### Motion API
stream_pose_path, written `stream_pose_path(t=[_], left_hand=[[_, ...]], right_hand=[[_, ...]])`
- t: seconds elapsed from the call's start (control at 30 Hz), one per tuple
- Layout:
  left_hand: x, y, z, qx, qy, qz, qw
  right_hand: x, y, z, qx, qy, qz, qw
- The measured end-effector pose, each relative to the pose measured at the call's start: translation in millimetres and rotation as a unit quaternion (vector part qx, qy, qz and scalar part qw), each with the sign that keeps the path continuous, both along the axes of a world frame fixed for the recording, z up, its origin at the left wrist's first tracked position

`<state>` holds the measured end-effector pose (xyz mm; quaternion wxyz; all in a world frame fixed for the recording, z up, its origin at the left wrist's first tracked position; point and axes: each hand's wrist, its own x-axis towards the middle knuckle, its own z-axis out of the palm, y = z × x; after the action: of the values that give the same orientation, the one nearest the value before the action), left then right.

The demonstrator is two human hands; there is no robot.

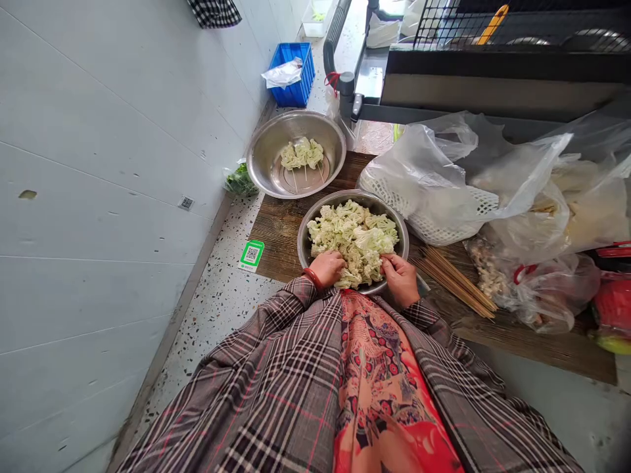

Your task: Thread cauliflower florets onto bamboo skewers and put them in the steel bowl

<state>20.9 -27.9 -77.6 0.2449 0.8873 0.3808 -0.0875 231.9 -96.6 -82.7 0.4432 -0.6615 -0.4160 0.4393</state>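
Observation:
A metal bowl (303, 226) full of pale cauliflower florets (352, 231) stands on the dark wooden board, close to my body. My left hand (328, 268) is at the bowl's near left edge with its fingers curled in among the florets; what they hold is hidden. At the near right side, my right hand (400, 279) pinches at the edge of the florets, and I cannot make out what is between its fingertips. Behind, a larger metal bowl (261, 167) contains skewered cauliflower (302, 154) with thin sticks pointing toward me.
Bamboo skewers (456, 282) lie right of the near bowl. Plastic bags (537, 190) and a white basket (438, 220) crowd the right side. A blue crate (296, 92) stands at the back, and a wall (98, 197) rises on the left.

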Motion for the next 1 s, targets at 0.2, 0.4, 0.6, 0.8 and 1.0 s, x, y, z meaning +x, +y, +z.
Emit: stream_pose_path(t=[0.2,0.4,0.6,0.8,1.0], left_hand=[[-10.5,-5.6,1.6,0.007,0.058,0.020,0.998],[-28.2,-6.0,-3.3,-0.015,0.033,0.081,0.996],[-41.9,-5.5,-13.3,-0.103,-0.082,0.195,0.972],[-46.6,6.6,6.9,-0.258,-0.356,0.381,0.814],[-32.6,7.7,33.6,-0.317,-0.461,0.408,0.722]], right_hand=[[-1.3,-0.9,1.5,-0.008,0.022,0.002,1.000],[-2.2,-1.5,0.6,-0.010,0.026,0.009,1.000],[-2.5,-3.0,2.3,-0.008,0.025,0.014,1.000],[-3.2,-3.9,8.6,-0.002,-0.006,0.024,1.000],[-5.5,-3.7,12.0,0.001,-0.008,0.032,0.999]])
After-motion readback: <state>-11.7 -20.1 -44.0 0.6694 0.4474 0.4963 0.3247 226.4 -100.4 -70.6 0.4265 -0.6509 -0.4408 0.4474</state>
